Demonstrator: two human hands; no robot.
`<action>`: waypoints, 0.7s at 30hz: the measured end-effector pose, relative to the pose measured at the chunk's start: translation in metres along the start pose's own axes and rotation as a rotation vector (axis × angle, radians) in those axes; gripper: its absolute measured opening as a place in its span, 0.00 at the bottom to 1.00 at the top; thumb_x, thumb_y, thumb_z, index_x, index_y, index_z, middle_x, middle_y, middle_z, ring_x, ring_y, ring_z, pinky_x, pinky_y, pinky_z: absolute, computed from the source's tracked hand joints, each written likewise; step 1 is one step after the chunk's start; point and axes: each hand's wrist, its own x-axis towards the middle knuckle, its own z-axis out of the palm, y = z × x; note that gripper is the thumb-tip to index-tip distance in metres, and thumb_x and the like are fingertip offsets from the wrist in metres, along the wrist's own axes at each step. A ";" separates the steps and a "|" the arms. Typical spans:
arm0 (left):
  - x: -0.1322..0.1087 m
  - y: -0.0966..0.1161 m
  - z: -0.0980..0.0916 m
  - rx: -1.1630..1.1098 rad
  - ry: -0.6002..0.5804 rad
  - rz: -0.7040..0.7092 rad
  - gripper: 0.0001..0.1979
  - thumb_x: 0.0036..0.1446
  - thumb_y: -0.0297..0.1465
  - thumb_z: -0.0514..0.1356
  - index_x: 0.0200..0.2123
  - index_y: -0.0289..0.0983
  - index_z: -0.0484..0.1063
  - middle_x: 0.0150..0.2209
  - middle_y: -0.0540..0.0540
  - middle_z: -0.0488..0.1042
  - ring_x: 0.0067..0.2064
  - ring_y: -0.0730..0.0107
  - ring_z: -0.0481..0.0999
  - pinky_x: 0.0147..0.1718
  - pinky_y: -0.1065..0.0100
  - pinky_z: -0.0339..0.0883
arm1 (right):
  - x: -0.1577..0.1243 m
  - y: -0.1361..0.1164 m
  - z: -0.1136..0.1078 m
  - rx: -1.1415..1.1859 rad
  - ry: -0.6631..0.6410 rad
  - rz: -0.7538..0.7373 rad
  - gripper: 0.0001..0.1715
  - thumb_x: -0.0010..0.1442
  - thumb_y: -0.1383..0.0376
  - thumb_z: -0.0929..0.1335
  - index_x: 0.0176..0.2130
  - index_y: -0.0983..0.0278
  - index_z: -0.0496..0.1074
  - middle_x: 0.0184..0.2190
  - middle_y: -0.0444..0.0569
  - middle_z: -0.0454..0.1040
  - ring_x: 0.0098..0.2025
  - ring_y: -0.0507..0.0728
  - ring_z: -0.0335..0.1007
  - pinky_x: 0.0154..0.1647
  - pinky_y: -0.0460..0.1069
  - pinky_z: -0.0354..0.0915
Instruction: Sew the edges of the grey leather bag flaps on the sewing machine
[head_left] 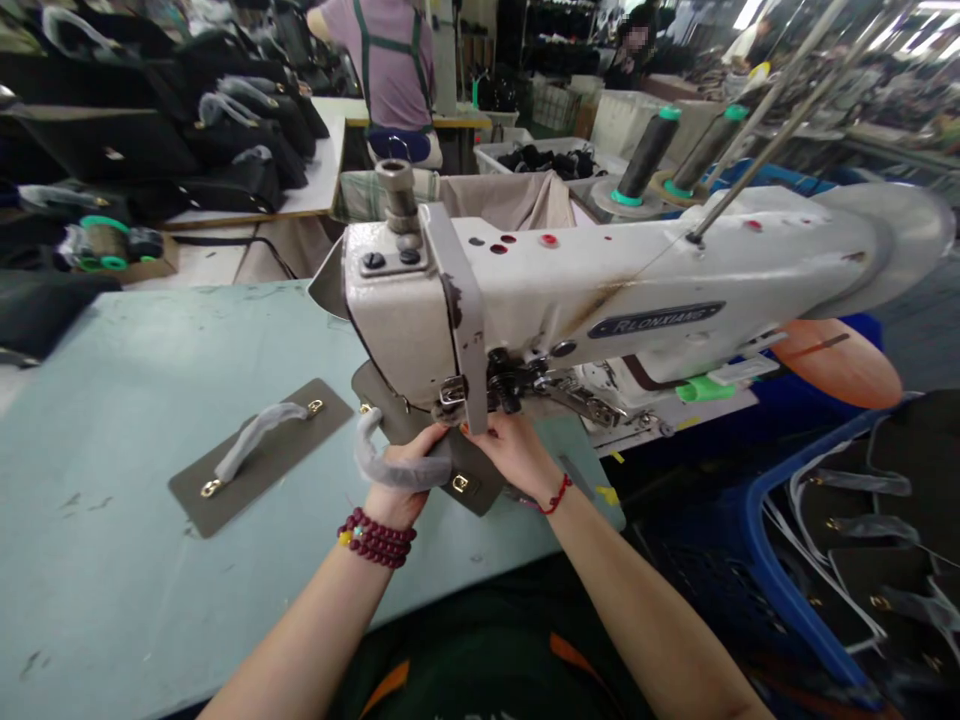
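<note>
My left hand is closed on a dark grey-brown bag panel under the sewing machine head. The panel's plastic-wrapped handle arches over that hand, and gold hardware shows near both of its ends. My right hand grips the panel's edge close to the presser foot, its fingertips partly hidden by the machine. The needle area is mostly covered by the machine head and my fingers. To the left, a second panel with a wrapped handle lies flat on the pale green table.
At right, a blue basket holds several similar panels. Thread cones stand behind the machine. Dark bags are piled on a table at the far left. A person in a purple shirt is beyond the machine.
</note>
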 end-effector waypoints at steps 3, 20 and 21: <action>0.006 0.003 -0.005 0.041 -0.081 0.018 0.19 0.38 0.28 0.73 0.38 0.37 0.80 0.46 0.42 0.79 0.53 0.48 0.74 0.54 0.55 0.69 | -0.004 0.000 0.001 0.023 -0.030 0.007 0.17 0.66 0.64 0.66 0.31 0.68 0.78 0.28 0.49 0.78 0.30 0.53 0.71 0.29 0.44 0.58; 0.033 0.049 -0.021 0.294 -0.489 -0.093 0.29 0.35 0.34 0.75 0.44 0.35 0.78 0.42 0.39 0.82 0.43 0.47 0.80 0.48 0.49 0.74 | -0.019 -0.002 0.018 0.209 -0.016 0.168 0.19 0.64 0.59 0.65 0.26 0.67 0.71 0.20 0.43 0.67 0.23 0.50 0.64 0.21 0.42 0.55; 0.035 0.048 -0.021 0.303 -0.502 -0.081 0.29 0.36 0.34 0.75 0.46 0.34 0.78 0.43 0.39 0.81 0.45 0.47 0.80 0.48 0.50 0.73 | -0.020 -0.001 0.020 0.236 -0.012 0.189 0.19 0.64 0.58 0.65 0.26 0.67 0.71 0.20 0.43 0.67 0.23 0.50 0.64 0.20 0.42 0.55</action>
